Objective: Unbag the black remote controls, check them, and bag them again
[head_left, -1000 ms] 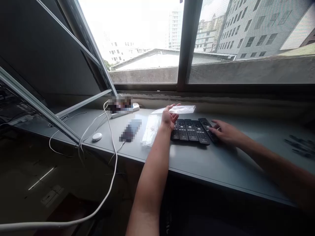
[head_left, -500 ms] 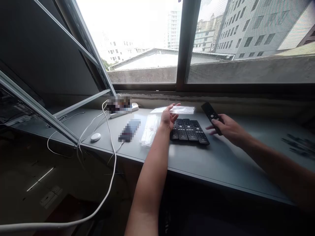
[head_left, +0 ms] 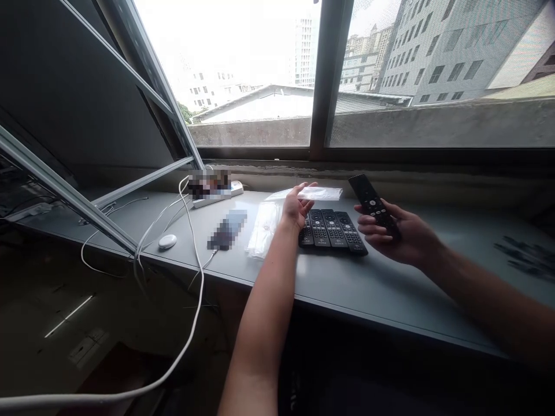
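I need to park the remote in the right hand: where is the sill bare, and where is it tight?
The right hand holds a remote. Bare grey ledge lies between the row of remotes and the near edge, running right. Left is crowded: the left hand, plastic bags, a phone and white cables.

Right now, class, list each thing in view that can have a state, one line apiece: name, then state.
Right hand: closed around one remote.
Held remote: lifted off the desk, buttons up.
Row of remotes: flat, side by side on the desk.
Left hand: open, beside the row.
Plastic bags: lying flat.
Phone: cable plugged in.
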Demonstrator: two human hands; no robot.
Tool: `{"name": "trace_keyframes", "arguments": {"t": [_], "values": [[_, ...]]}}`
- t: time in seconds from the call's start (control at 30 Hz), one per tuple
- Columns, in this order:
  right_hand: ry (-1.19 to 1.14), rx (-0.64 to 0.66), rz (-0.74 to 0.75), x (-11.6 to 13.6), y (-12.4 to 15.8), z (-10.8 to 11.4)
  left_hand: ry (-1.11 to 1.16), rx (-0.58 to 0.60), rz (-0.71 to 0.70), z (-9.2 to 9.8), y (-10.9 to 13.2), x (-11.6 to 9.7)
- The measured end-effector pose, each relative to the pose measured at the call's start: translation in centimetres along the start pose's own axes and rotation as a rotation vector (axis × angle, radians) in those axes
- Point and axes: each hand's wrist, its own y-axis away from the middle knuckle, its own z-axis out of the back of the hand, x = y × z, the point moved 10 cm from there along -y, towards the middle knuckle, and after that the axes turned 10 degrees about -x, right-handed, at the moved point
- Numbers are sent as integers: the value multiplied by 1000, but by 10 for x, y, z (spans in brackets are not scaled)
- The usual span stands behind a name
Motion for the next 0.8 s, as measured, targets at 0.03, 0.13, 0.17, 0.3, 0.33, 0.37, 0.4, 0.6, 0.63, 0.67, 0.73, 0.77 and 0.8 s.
{"name": "trace_keyframes", "arguments": {"t": [0.03,0.13,0.17,0.3,0.33,0.37,0.4,0.6,0.63,0.67,0.73,0.77,0.8], "values": [[-9,13,3,0,0,-1,-3,2,-2,0,0,0],[15,18,4,0,0,1,-5,-4,1,1,-1,0],[20,1,-2,0,-1,3,-4,-8,2,1,-2,0],[-25,-99,-53,-1,-2,10,-5,-18,7,1,-1,0],[-47,-109,-62,-1,-2,10,-4,-19,12,1,-1,1],[-66,-110,-65,-1,-2,9,-3,-20,17,1,-1,1],[-81,-105,-61,-1,-2,7,0,-22,21,1,-1,1],[-97,-89,-55,-4,-2,3,-3,-17,13,1,-1,1],[-92,-95,-56,-5,-2,4,-7,-16,10,0,-1,1],[-90,-105,-56,-4,-2,5,-10,-16,9,0,-1,0],[-115,-139,-66,-5,-3,8,-11,-16,12,0,0,0],[-147,-161,-81,-5,-4,11,-10,-16,16,-1,1,0],[-190,-182,-98,-6,-4,13,-8,-16,20,-1,2,0]]}}
